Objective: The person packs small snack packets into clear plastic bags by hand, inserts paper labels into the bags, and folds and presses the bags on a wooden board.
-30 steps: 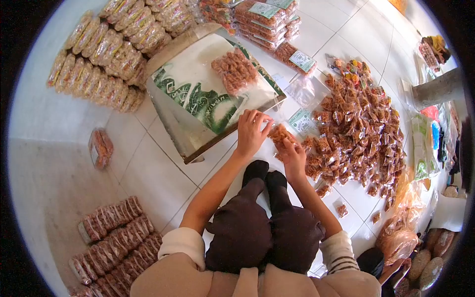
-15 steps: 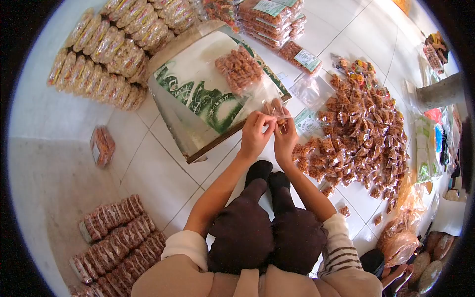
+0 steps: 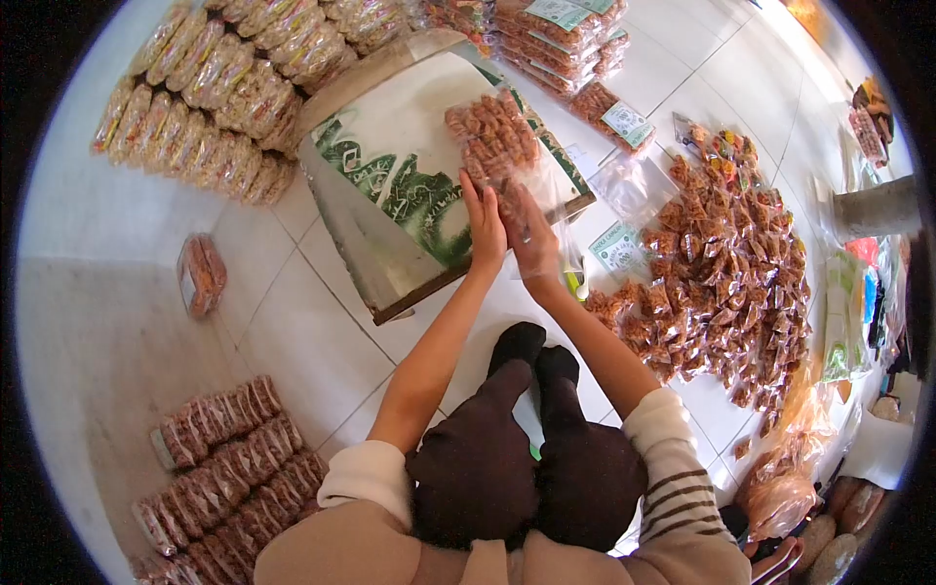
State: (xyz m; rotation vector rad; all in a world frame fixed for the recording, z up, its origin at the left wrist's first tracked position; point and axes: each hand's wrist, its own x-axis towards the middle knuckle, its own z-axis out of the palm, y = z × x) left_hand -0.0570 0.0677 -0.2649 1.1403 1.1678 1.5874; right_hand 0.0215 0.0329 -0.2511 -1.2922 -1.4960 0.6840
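Note:
A clear plastic bag point(image 3: 490, 132) packed with small brown snack packets lies on a worn board point(image 3: 390, 268) with a white and green print. My left hand point(image 3: 486, 224) lies along the bag's near left side, its fingers stretched out and pointing away from me. Beside it, my right hand point(image 3: 532, 239) is at the bag's near end with its fingers extended, partly covered by shiny film. Whether a small packet lies under those fingers is hard to make out. To the right are a flat clear bag point(image 3: 629, 190) and a printed green-and-white label point(image 3: 619, 247).
Loose small packets point(image 3: 731, 263) form a large pile on the tiled floor at right. Filled labelled bags point(image 3: 565, 39) are stacked at the back. Pale packaged snacks point(image 3: 210, 88) stand at the far left, with rows of reddish packs point(image 3: 229, 468) at the near left.
My hands have gone from pinching at the bag's near end to lying along it with fingers stretched out. The camera view has shifted slightly.

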